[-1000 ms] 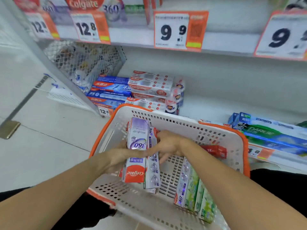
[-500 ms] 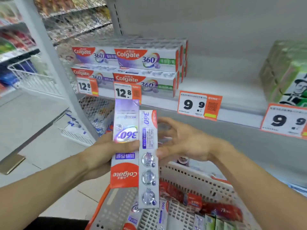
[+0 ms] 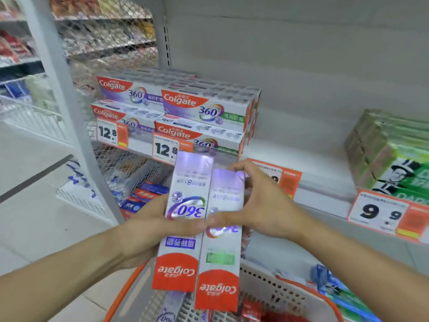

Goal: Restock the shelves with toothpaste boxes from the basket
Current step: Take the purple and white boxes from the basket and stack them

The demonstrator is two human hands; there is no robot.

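Two long purple-and-red Colgate cardboard boxes (image 3: 199,228), gripped side by side by the left hand (image 3: 141,231) and right hand (image 3: 262,205), are carried above the white-and-orange plastic basket (image 3: 274,289); laying them on the matching shelf stack (image 3: 185,108) is probably next.

Glossy cardboard on the two toothpaste boxes (image 3: 202,219), a foil-like violet sheen catching the light up top. The basket (image 3: 278,289) below is matt white perforated plastic with an orange rim. Shelf (image 3: 313,159) in smooth painted metal, wire mesh (image 3: 125,168) at the side, paper price tags (image 3: 166,148).

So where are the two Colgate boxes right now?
In the head view, centre: the two Colgate boxes are held side by side, upside down, by left hand and right hand, above the basket.
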